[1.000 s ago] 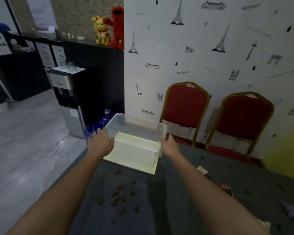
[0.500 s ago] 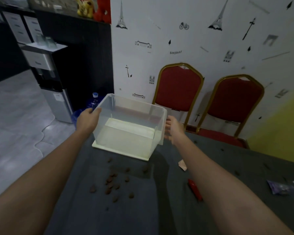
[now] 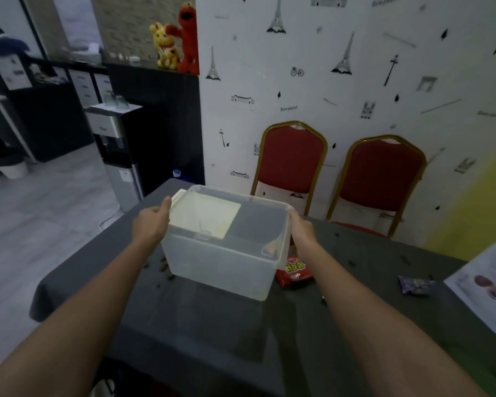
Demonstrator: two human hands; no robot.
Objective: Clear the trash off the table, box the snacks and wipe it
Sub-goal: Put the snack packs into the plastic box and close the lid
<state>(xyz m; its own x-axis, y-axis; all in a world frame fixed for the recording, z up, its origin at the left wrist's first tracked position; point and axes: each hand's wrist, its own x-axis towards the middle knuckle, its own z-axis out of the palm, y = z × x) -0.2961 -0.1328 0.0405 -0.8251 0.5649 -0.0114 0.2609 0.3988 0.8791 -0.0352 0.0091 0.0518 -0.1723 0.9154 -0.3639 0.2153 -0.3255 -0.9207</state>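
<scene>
Both hands clamp the clear box [image 3: 224, 253] by its side rims, left hand [image 3: 151, 224], right hand [image 3: 302, 234], steadying it near the tabletop [image 3: 201, 325] far-left corner, red snack packet [image 3: 294, 272] just beside for loading.

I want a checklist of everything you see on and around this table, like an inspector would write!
Surface: dark grey tablecloth, crumb-strewn.
Job's things: clear plastic box, empty; red snack packet beside it; purple wrapper.
Clutter: brown crumbs; printed sheet at right edge.
Hands: left hand and right hand grip the box's sides.
Cables: white cord on the floor.
Surroundings: two red chairs, water dispenser, plush toys.
</scene>
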